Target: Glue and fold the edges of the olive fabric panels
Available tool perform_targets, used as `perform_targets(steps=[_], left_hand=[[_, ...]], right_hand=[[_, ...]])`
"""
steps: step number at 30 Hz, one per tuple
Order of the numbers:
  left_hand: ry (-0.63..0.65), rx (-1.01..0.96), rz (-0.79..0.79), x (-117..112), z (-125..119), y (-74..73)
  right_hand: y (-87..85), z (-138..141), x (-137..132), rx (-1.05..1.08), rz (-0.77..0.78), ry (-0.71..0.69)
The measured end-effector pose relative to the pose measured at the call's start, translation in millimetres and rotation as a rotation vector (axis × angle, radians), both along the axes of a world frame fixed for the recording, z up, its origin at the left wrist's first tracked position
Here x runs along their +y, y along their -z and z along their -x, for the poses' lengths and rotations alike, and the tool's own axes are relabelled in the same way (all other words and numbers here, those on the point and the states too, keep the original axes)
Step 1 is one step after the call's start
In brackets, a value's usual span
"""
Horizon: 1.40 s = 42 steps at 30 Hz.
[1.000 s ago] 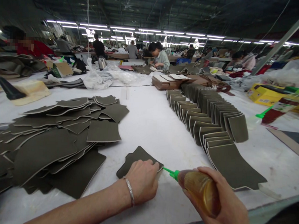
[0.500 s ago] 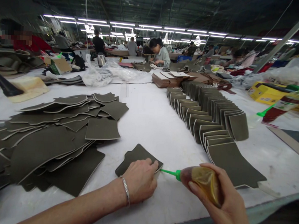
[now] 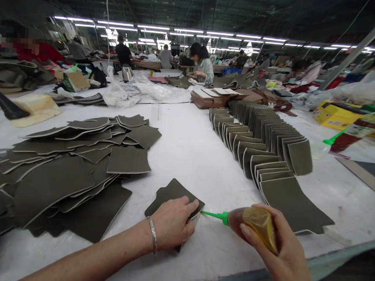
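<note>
A dark olive leather-like panel (image 3: 171, 193) with a pale cut edge lies on the table, partly covered by my left hand (image 3: 174, 223). That hand holds the panel down, index finger on its right corner and the other fingers curled. My right hand (image 3: 284, 242) is wrapped round a squeeze bottle of amber liquid (image 3: 255, 223), probably glue. Its green nozzle (image 3: 215, 216) points left, with the tip at the panel's right edge. A row of similar panels (image 3: 293, 200) stands fanned and overlapping to the right. On the left is a loose pile of panels (image 3: 56, 188).
Farther right are a second bottle with a green nozzle (image 3: 348, 134) and a yellow box (image 3: 330, 116). A black-handled tool (image 3: 11, 108) rests on a yellowish block at far left. Brown stacked pieces (image 3: 205, 100) and plastic bags (image 3: 123, 93) lie farther back. Several people work beyond.
My left hand has shifted slightly left, baring more of the panel's right edge and a lower corner. The bottle has moved very little, its tip still at the edge.
</note>
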<state>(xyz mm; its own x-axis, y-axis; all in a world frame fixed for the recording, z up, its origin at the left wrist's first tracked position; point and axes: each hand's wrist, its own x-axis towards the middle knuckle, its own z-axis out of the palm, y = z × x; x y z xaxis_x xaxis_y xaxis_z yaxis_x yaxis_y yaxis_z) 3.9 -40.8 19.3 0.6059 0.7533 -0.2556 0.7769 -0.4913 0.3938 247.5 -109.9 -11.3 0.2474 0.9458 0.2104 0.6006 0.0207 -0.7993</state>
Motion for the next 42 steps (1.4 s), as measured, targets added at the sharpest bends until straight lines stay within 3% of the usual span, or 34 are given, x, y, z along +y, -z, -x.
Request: perform_targets(steps=[13,26,30,36,42], left_hand=[[0.033,-0.047,0.001,2,5,5.7],[0.039,-0.024,0.004,-1,6,6.5],[0.048,-0.037,-0.006,-2,6,8.1],[0.051,-0.035,-0.011,0,5,9.2],[0.053,-0.035,-0.002,0,5,7.6]], right_hand=[[-2.2,17,-15,0.205,0.079,-0.093],[-1.0,30,-31,0.276,0.113,-0.012],[0.3,30,-31,0.285,0.118,-0.072],[0.7,29,-28,0.218,0.079,0.065],[11.7,22,-28,0.225,0.075,-0.078]])
